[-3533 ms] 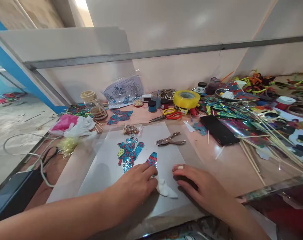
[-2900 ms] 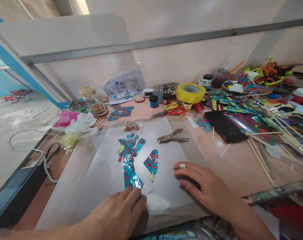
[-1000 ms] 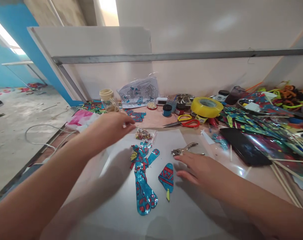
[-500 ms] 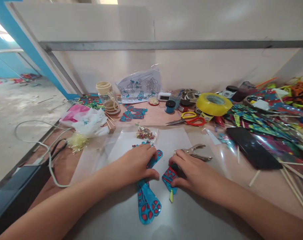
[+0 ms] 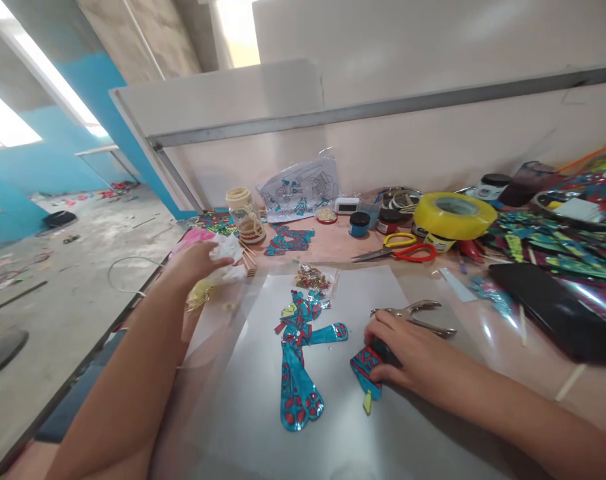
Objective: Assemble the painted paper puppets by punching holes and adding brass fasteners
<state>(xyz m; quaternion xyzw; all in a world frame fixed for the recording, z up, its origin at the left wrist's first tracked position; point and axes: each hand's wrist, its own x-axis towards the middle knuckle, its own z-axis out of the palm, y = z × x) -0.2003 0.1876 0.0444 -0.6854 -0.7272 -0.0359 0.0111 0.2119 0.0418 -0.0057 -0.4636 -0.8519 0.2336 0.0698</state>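
Head view: we find the left hand point(image 5: 195, 264), fingers parted, at the crumpled white plastic bag point(image 5: 227, 247) and the right hand point(image 5: 401, 343) spread over a flat blue-and-red patterned piece point(image 5: 366, 361), presumably to steady it on the pale sheet point(image 5: 247, 407) beside the blue-and-red cutout figure point(image 5: 297, 383).

The person's left hand point(image 5: 197, 262) and right hand point(image 5: 405, 343) are both bare, the slim fingers point(image 5: 380, 325) ungloved. Uncovered wrists point(image 5: 445, 368) widen into forearms point(image 5: 120, 380), bare as far up as I can see.
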